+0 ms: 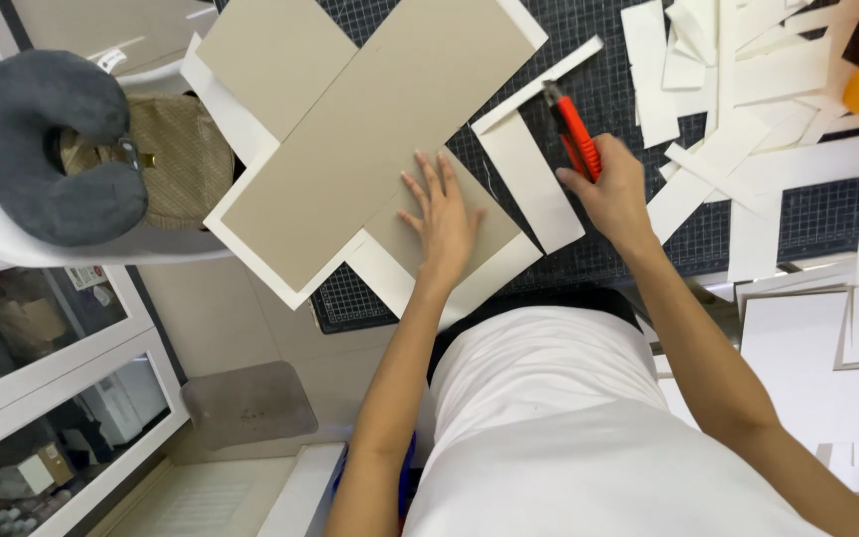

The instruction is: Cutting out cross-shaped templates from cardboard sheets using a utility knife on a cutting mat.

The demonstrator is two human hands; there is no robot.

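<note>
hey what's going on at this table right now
A person in a white shirt works over a dark gridded cutting mat. The left hand lies flat, fingers spread, on a grey-beige cardboard sheet that rests on a white sheet. The right hand grips a red utility knife, its tip at a long white cut strip. More white paper offcuts lie scattered to the right.

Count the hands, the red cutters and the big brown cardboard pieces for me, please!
Hands: 2, left hand and right hand
Red cutters: 1, red cutter
Brown cardboard pieces: 2, long board and smaller board
Total: 5
</note>
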